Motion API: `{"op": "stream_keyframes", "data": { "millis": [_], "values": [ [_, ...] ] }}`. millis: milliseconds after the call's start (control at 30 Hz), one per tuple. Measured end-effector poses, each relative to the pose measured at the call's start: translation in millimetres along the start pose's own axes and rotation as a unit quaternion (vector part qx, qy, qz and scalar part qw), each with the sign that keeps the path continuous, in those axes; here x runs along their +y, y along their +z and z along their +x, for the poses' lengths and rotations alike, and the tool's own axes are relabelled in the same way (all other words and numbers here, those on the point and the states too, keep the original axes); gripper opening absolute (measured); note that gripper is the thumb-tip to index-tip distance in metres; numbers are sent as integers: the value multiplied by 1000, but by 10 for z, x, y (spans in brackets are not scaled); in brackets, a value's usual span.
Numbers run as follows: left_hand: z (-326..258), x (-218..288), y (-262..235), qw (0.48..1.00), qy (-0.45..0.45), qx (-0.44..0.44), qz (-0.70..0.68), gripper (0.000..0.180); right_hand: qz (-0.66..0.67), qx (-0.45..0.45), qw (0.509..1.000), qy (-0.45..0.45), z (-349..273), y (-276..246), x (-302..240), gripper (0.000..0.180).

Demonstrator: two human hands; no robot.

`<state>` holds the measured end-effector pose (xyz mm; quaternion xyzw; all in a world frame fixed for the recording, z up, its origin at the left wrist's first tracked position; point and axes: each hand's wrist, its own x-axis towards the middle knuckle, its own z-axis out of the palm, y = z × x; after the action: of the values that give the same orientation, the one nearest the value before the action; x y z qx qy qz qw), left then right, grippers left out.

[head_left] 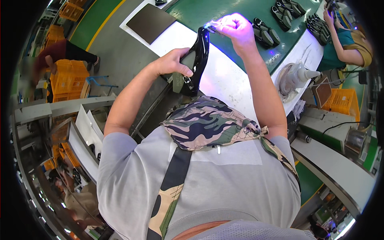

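Note:
My left hand [173,63] is closed round a glossy black shoe [202,54] with a small metal buckle near its near end. The shoe points away from me, its far tip raised over the edge of the white worktop [226,78]. At that tip my right hand [237,31] is closed in a pinch. A small pale thing shows between its fingers, too washed out by bright blue-violet light to name. The same light falls on the right fingers and the tip of the shoe.
Several pairs of dark sandals [264,34] stand on the green surface [224,12] beyond. A dark square board [150,23] lies at the far left. To the right is a white squeeze bottle [296,76]. Orange crates [68,78] and a co-worker [352,44] flank the station.

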<state>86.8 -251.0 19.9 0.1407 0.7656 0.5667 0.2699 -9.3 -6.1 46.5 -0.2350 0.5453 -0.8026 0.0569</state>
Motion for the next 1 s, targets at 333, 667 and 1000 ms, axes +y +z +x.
{"op": "stream_keyframes", "data": {
  "millis": [333, 667, 1000],
  "values": [
    [-262, -257, -37, 953, -53, 58, -294, 52, -45, -63, 995, 61, -114, 319, 363, 21],
    [-573, -519, -138, 886, -59, 133, -440, 41, 40, -147, 973, 172, -316, 670, 600, 21],
    [-992, -916, -291, 822, -25, 206, -530, 32, 18, -210, 960, 184, -320, 1011, 635, 21]
  ]
}}
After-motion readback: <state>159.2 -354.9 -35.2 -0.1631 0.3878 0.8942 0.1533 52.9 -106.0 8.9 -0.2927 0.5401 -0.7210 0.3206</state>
